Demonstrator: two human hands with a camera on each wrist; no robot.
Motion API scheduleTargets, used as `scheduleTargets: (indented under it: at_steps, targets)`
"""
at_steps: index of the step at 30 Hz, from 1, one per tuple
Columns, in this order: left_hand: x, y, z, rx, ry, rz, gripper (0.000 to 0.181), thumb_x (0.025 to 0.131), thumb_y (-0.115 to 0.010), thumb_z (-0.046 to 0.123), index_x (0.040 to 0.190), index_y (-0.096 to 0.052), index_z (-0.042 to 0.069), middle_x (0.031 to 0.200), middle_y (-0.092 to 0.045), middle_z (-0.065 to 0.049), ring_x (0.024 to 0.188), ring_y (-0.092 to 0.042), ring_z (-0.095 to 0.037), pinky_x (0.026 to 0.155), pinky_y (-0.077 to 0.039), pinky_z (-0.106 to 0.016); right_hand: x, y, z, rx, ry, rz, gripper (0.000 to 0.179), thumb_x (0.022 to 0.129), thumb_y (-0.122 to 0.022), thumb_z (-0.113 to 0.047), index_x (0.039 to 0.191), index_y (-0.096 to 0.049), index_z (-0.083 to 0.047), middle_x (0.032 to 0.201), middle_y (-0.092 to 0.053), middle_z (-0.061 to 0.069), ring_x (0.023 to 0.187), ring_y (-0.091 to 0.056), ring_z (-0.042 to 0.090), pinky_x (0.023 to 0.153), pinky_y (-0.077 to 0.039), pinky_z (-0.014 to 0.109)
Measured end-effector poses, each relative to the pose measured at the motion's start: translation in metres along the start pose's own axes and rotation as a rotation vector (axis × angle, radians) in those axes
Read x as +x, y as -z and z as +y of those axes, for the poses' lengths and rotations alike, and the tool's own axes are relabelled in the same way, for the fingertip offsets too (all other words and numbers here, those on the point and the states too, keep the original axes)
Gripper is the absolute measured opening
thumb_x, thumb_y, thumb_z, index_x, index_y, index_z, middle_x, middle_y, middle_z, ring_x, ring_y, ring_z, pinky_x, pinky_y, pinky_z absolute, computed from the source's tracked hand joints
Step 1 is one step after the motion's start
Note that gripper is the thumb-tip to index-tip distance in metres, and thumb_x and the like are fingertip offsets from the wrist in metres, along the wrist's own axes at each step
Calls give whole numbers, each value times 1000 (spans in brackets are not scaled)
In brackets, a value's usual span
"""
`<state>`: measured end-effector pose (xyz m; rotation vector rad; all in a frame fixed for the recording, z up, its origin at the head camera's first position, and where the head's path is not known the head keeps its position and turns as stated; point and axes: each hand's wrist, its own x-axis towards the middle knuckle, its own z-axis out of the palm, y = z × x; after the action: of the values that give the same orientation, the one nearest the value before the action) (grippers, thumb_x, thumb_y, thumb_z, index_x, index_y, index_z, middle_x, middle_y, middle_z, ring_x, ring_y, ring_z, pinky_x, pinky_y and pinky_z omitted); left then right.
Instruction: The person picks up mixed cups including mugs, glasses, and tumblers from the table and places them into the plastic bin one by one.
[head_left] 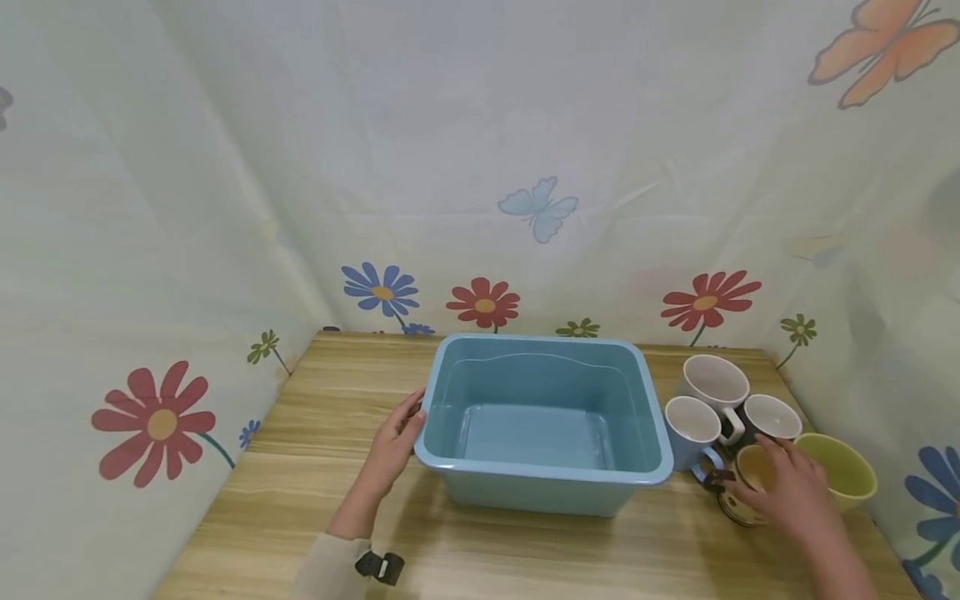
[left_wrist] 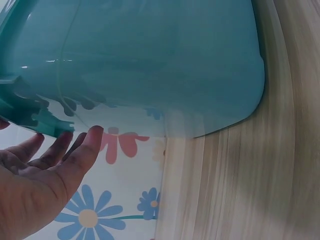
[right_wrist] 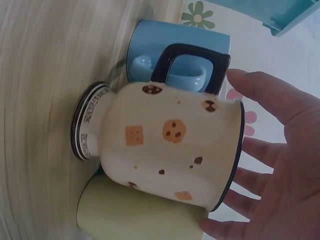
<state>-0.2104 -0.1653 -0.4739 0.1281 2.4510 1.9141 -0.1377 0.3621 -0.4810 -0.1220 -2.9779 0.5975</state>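
Note:
A light blue plastic basin (head_left: 536, 493) stands on the table with nothing inside. My left hand (head_left: 393, 446) is at its left rim, fingers loosely bent against the outside, as the left wrist view also shows. Over on the right, my right hand (head_left: 801, 492) hovers with spread fingers around the mouth of a cream mug (right_wrist: 165, 142) with cookie pictures and a black handle. In the right wrist view the thumb is by the handle's top and the other fingers reach round the rim. A blue mug (head_left: 684, 454) and a yellow-green cup (head_left: 847, 471) flank this mug.
Behind them stand a wide pale mug (head_left: 715, 379) and a dark mug with a white inside (head_left: 772, 415), crowded together beside the basin. The wood-grain table (head_left: 315, 433) ends at a flower-printed cloth backdrop (head_left: 420, 208) at the back and sides.

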Motion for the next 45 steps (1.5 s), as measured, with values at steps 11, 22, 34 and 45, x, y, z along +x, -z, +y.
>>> scheduleTargets:
  at_steps: [11,22,34,45]
  targets:
    - [-3,2,-2,-17,8,4,51,110,-44,21,157,-37,2,154,-47,-29,128,-60,-44,85,-61,-31,12,1,14,-22,159,27,87,72,-85,-24,135,-45,18,133,-43,50,117,-43,70,98,-34,74]
    - [-4,-4,-3,-70,30,-13,52,110,-44,19,157,-36,1,156,-44,-30,123,-62,-41,77,-63,-30,12,6,20,-63,189,-63,84,69,-88,-20,133,-47,18,132,-45,52,116,-44,71,96,-37,77]
    - [-4,-3,0,-102,69,-11,53,109,-44,20,158,-35,1,157,-43,-30,119,-65,-37,75,-64,-31,21,12,25,-123,271,-110,84,59,-89,-16,128,-53,17,121,-57,45,110,-54,62,89,-45,71]
    - [-2,0,2,-110,85,-13,52,109,-46,21,158,-37,8,151,-50,-30,108,-69,-32,70,-64,-31,27,22,22,-155,294,-182,82,56,-91,-13,124,-57,15,112,-60,44,100,-59,59,86,-50,67]
